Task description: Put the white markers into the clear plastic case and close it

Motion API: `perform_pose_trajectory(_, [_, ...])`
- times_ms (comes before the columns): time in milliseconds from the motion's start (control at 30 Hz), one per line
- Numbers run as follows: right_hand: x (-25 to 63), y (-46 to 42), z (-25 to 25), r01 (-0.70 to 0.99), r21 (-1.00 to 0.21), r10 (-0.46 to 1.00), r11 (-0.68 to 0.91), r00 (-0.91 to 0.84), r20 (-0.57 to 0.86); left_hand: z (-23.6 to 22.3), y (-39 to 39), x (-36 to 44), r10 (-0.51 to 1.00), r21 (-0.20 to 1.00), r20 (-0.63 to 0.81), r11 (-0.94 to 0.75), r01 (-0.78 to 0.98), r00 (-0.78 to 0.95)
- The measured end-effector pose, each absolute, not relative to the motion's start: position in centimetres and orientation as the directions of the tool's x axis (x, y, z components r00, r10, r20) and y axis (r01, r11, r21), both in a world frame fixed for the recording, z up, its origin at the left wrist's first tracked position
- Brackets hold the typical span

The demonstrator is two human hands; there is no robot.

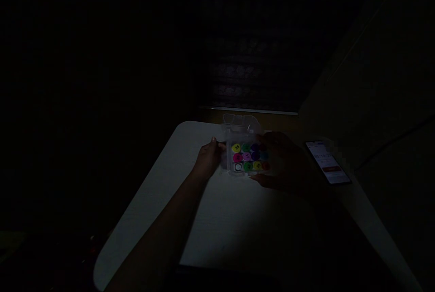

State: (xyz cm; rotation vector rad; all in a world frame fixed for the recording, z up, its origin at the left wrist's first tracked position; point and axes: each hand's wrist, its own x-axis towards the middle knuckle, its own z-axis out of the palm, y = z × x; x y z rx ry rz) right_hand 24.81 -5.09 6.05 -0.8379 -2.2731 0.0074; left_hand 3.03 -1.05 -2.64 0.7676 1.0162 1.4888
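A clear plastic case (pixel 229 172) stands on the white table with its see-through lid (pixel 239 122) raised at the back. Rows of round coloured caps, some with numbers on them, fill it: yellow, green, pink, purple, blue, red and one white cap (pixel 238 166). My right hand (pixel 282 163), deep in shadow, grips the case from the right, thumb at the near edge and fingers at the far side. At the left edge, my left hand (pixel 209 158) is closed against the case, thumb pointing up; its fingertips are partly hidden.
A phone (pixel 328 163) with a lit screen lies right of my right hand. The white table (pixel 217 228) has a rounded far left corner. Behind it hangs a dark patterned cloth (pixel 238 72). A dark cable (pixel 390 145) runs at the right. The room is very dark.
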Motion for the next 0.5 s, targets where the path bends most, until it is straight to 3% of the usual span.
perform_pose_trajectory(133, [25.6, -4.4, 6.3, 0.61, -0.301, 0.634, 0.733, -0.451, 0.629, -3.5, -0.8, 3.0, 0.993, 0.889, 0.11, -0.085, -0.45, 0.03])
perform_pose_trajectory(233, [25.8, -4.0, 6.2, 0.612, -0.385, 0.684, 0.691, -0.381, 0.622, -3.9, -0.9, 2.8, 0.961, 0.934, 0.178, -0.096, -0.345, 0.214])
perform_pose_trajectory(367, [25.5, -4.1, 6.4, 0.581, -0.458, 0.724, 0.673, -0.388, 0.571, -3.6, -1.6, 3.1, 0.92, 0.967, 0.194, -0.121, -0.224, 0.342])
perform_pose_trajectory(500, [25.7, -4.2, 6.7, 0.551, -0.607, 0.82, 0.572, -0.354, 0.451, -3.7, -2.1, 3.6, 0.895, 0.994, 0.108, -0.106, -0.028, 0.432])
